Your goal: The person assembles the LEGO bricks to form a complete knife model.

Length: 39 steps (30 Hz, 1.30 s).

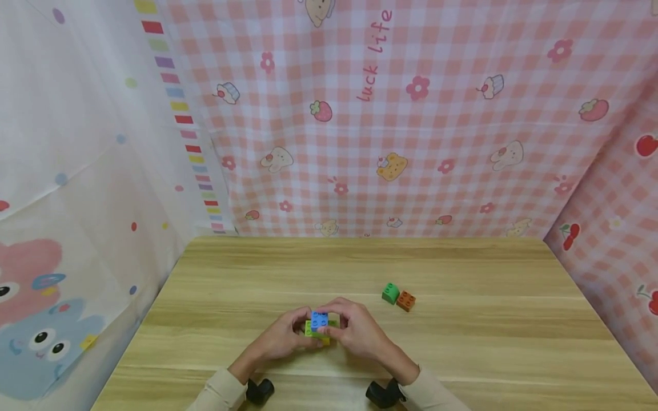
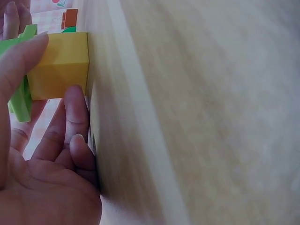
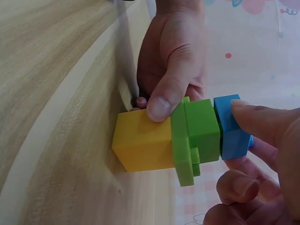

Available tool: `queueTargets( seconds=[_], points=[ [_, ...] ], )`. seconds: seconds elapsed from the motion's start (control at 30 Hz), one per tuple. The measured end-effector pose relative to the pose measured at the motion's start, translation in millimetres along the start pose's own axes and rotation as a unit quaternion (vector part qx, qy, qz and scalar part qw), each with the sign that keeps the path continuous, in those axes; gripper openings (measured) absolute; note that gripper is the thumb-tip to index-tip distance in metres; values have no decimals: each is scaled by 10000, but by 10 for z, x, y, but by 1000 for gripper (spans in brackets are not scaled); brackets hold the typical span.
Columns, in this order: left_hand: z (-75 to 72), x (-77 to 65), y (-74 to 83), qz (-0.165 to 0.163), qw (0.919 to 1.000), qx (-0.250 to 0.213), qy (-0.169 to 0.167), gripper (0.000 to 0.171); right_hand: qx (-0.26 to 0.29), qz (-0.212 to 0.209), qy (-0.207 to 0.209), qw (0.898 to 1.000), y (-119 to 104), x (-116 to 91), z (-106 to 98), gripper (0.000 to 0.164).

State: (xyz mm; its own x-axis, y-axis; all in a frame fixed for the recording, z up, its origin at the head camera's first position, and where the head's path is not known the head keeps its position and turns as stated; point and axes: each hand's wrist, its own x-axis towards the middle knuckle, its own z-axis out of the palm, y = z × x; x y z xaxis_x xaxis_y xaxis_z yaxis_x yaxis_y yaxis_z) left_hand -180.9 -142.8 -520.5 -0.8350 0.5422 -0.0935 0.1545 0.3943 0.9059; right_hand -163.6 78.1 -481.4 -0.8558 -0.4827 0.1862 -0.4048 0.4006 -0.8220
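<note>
A small stack of toy building blocks stands on the table between the two hands. At its bottom is a yellow block (image 3: 143,143), topped by a lime-green plate (image 3: 181,152) and a green block (image 3: 202,126). My left hand (image 1: 281,338) grips the lower stack, its thumb across the yellow block by the plate. My right hand (image 1: 364,332) pinches a blue brick (image 3: 233,129) between thumb and fingers at the top of the stack. A thin dark line shows between blue brick and green block; whether they are locked together I cannot tell.
Behind the stack to the right, a green brick (image 1: 390,293) and an orange-brown brick (image 1: 406,301) lie side by side on the wooden table (image 1: 478,342). A pink checked cloth (image 1: 437,131) hangs at the table's back edge, with more cloth at both sides.
</note>
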Motion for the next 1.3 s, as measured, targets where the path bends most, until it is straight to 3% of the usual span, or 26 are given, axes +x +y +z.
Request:
queueTargets(
  seconds=[0.33, 0.6, 1.3],
  points=[
    [12, -12, -22, 71, 10000, 36, 12, 25, -196, -256, -88, 9994, 29, 3, 6, 31],
    [18, -13, -21, 147, 9999, 6, 51, 26, -527, -703, 98, 9961, 71, -16, 55, 34],
    [10, -13, 23, 149, 9988, 431, 162, 26, -555, -740, 239, 9954, 115, -22, 76, 36]
  ],
)
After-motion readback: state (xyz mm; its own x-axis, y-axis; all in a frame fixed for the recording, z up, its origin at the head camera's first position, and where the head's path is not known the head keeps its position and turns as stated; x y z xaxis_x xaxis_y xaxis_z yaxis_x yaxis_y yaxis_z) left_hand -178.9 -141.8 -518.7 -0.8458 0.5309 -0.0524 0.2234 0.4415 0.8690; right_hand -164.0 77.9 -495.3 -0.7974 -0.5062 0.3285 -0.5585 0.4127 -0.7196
